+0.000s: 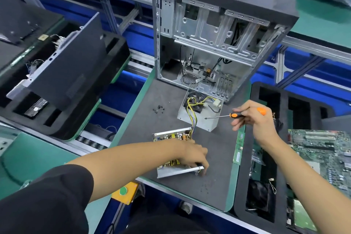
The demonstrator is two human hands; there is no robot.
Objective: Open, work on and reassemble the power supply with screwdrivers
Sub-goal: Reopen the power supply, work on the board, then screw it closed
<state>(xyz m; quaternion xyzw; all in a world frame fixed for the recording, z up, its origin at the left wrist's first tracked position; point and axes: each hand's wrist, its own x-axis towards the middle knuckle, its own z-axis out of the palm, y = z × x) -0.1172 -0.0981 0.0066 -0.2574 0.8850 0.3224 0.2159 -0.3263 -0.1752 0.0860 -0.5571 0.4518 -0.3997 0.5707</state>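
PSU's split open on the mat: board tray (pixel 171 138) under my left hand (pixel 191 155), fingers curled on its front edge, cover (pixel 199 118) behind. Right hand (pixel 252 118) grips the screwdriver (pixel 220 116). Mid-teardown I think; next, find the board's screws.

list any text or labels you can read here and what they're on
No text can be read in this view.
Green strip board: has print, too blurred.
Motherboard: markings too small.
Power supply board: no legible print.
Screwdriver: no marking visible.
Computer case: red spot on top, no readable sign.
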